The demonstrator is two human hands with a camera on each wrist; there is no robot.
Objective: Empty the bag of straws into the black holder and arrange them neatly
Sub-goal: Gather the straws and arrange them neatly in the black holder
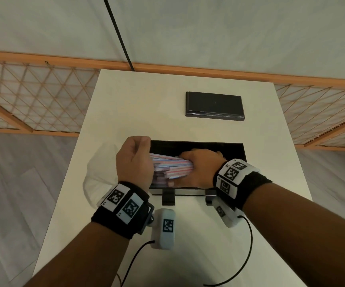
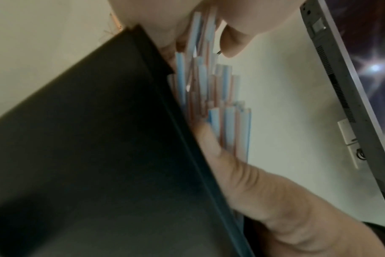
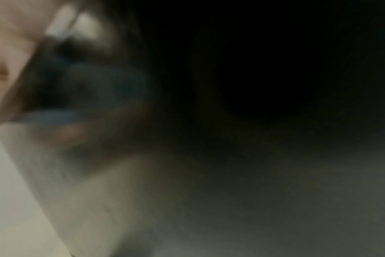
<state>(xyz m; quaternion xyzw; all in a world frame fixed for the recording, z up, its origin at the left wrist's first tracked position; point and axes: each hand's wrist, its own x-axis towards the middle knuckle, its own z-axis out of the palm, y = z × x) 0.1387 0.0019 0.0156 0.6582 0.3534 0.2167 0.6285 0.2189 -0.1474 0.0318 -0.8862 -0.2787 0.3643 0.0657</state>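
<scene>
The black holder lies open in the middle of the white table. A bundle of blue, red and white striped straws lies across its inside. My right hand grips the bundle's right part, fingers over the top and thumb underneath. My left hand is curled at the holder's left end, over the straws' left ends. In the left wrist view, the straws stand between my thumb and a bent finger, next to the holder's black wall. The white bag lies crumpled left of my left hand.
The holder's black lid lies flat farther back on the table. Cables from the wrist cameras trail over the near part of the table. A wooden lattice screen runs behind the table. The right wrist view is dark and blurred.
</scene>
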